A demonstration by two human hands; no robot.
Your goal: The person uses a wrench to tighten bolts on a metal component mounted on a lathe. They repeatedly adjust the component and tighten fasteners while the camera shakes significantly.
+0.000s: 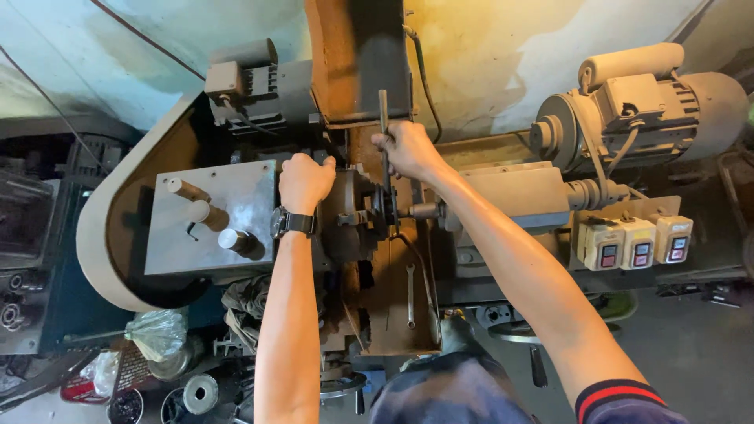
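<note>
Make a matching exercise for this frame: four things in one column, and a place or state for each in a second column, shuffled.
Things:
1. left hand
2. right hand
3. wrench
4. switch boxes

Places or states:
A. lying flat on the machine bed
B. gripping an upright metal bar
C. closed in a fist beside the chuck
D. in a row below the right-side motor

Pairs: 1-C, 2-B, 3-A, 4-D
</note>
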